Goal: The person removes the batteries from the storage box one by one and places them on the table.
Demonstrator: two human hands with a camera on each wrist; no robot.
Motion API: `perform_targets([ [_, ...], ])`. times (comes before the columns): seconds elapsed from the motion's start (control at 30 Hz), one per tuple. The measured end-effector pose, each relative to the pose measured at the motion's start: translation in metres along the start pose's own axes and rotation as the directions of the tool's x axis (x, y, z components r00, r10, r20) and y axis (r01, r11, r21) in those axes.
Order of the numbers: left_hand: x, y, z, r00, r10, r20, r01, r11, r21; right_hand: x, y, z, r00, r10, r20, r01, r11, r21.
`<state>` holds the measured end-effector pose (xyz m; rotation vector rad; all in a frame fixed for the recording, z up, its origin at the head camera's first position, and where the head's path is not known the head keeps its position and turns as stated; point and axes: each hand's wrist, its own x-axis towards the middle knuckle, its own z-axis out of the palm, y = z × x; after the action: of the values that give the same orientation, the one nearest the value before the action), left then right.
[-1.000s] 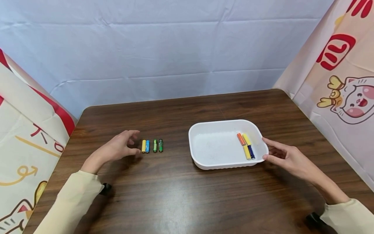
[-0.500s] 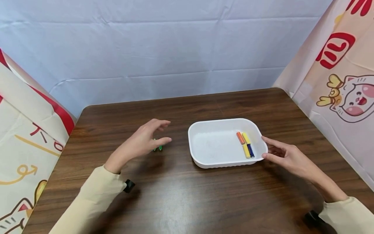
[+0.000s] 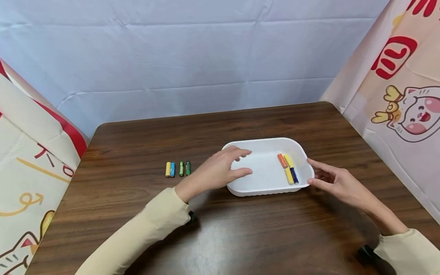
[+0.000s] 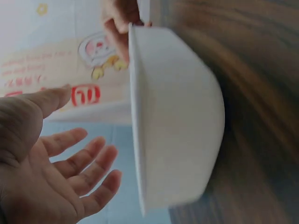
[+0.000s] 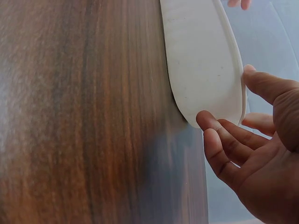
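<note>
My left hand [image 3: 223, 168] hovers over the left end of a white plastic tray [image 3: 264, 190], fingers spread and holding nothing. The left wrist view has that same hand [image 4: 60, 172] facing the tray's side wall [image 4: 177, 121], palm bare. At the tray's other end, my right hand [image 3: 340, 187] grips the rim and outer wall. Its thumb lies at the rim and its fingers bend against the wall in the right wrist view. Inside the tray, on the right, lie an orange battery [image 3: 282, 160], a dark blue battery [image 3: 293, 175] and two yellow ones.
Left of the tray on the brown wooden table [image 3: 206, 233] lie a yellow battery [image 3: 168, 169], a blue battery [image 3: 172, 169] and two green batteries [image 3: 181, 169], side by side in pairs. A pale cloth [image 3: 206, 61] hangs behind, with printed cloths at both sides.
My left hand has moved right from beside the table batteries, passed over them, and now hangs over the tray's left end. The right hand stays at the tray.
</note>
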<state>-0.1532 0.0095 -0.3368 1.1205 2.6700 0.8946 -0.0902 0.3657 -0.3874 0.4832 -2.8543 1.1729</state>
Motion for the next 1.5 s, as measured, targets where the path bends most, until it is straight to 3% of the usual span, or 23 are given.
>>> perform_targets([
  [0.37,0.047,0.028,0.045,0.997,-0.079,-0.017,0.077,0.995,-0.069,0.001,-0.001,0.0,1.0,-0.012,0.007,0.012,1.0,0.006],
  [0.5,0.058,0.034,0.064,0.992,-0.123,-0.007,0.121,0.989,-0.088,0.001,-0.001,0.0,1.0,-0.013,0.013,0.013,0.999,0.033],
  [0.73,0.076,0.041,0.088,0.99,-0.138,0.016,0.139,0.988,-0.07,0.0,-0.001,0.0,1.0,-0.013,0.018,0.012,0.999,0.045],
  [0.87,0.084,0.043,0.095,0.983,-0.176,0.057,0.18,0.982,-0.059,0.0,-0.001,0.0,1.0,-0.018,0.019,0.017,0.999,0.05],
  [1.07,0.092,0.043,0.103,0.969,-0.227,0.1,0.225,0.974,0.031,0.0,-0.001,0.0,1.0,-0.017,0.018,0.016,0.999,0.04],
  [1.5,0.102,0.045,0.113,0.955,-0.261,0.14,0.242,0.96,0.142,0.001,-0.003,-0.001,1.0,-0.02,0.01,0.02,0.999,0.035],
])
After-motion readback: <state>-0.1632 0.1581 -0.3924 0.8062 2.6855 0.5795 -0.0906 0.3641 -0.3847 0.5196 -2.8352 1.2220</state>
